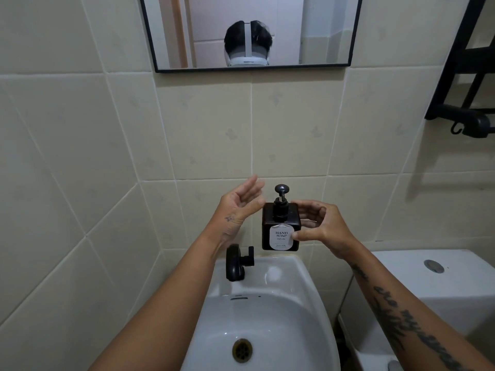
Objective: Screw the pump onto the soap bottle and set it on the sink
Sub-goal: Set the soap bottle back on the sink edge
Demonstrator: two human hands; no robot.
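A dark square soap bottle (267,226) with a white "HAND SOAP" label hangs in the air just above the back rim of the white sink (300,274). A black pump (281,202) sits upright in its neck. My right hand (321,226) grips the bottle's right side, thumb on the label's edge and fingers behind. My left hand (241,204) is open just left of the bottle, fingers spread and pointing up, holding nothing and not touching the pump.
A black tap (237,262) stands on the sink's back left rim. A white toilet cistern (428,277) is at the right. A mirror (251,33) hangs above, and a black rack (466,76) is on the wall at upper right.
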